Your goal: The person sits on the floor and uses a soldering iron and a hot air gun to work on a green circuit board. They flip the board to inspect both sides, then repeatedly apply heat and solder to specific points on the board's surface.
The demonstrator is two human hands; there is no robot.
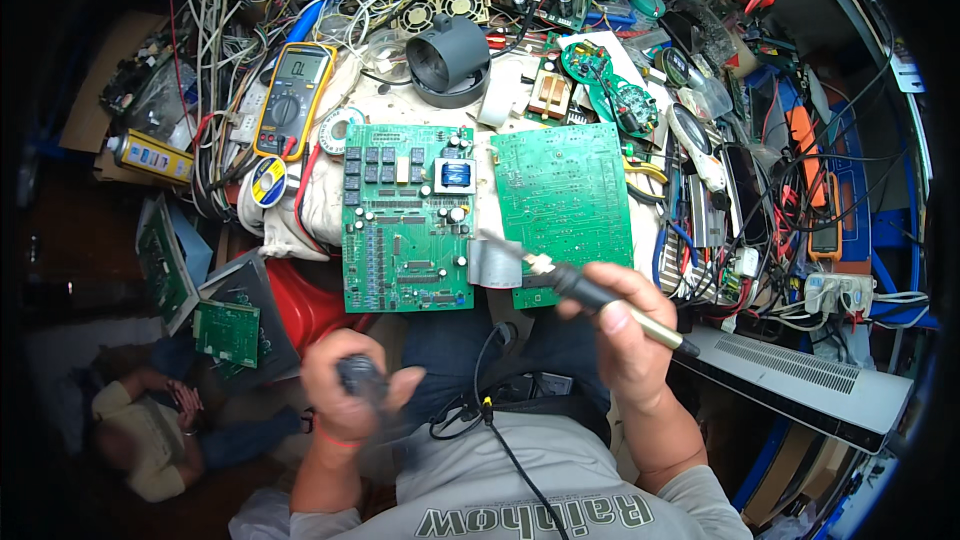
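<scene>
In my right hand [630,335] is a slim pen-like tool [585,290] with a black and brass-coloured barrel. Its tip slants up and left over the grey ribbon cable [496,265] and is blurred; whether it touches anything cannot be told. My left hand [348,385] is wrapped round a dark rounded object [362,378], smeared by motion, near my lap. Just beyond my hands lies a green circuit board [395,240] with relays, a blue-wound transformer [456,175] and capacitors. Beside it on the right, a second green board [565,205] shows mostly traces and solder points.
A yellow multimeter [290,100] and a solder spool [268,182] stand at the left. Behind the boards are a grey round plastic part [450,60] and tangled wires. Tools and cables crowd the right. Another person [150,420] sits at lower left, beyond a red stool [310,300].
</scene>
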